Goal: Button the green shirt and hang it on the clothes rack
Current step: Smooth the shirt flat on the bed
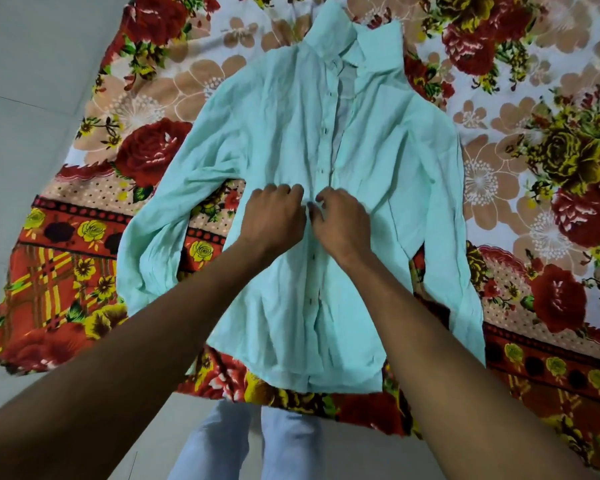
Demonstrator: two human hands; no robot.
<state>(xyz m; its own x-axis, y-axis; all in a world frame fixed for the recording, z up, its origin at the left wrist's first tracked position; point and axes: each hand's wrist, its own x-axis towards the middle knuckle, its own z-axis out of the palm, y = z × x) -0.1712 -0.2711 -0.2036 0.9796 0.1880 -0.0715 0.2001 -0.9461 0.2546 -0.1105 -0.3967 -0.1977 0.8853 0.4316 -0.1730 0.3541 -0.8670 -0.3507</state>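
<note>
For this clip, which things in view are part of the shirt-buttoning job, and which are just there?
Part of the job:
green shirt, laid flat, front partly open near the collar
left hand and right hand, both at the button strip mid-shirt

Just there:
flowered sheet under the shirt
pale floor
person's light trousers

No clothes rack is in view.

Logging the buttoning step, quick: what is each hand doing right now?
Left hand: closed, pinching the green shirt at its front placket.
Right hand: closed, pinching the same placket from the other side.
</note>
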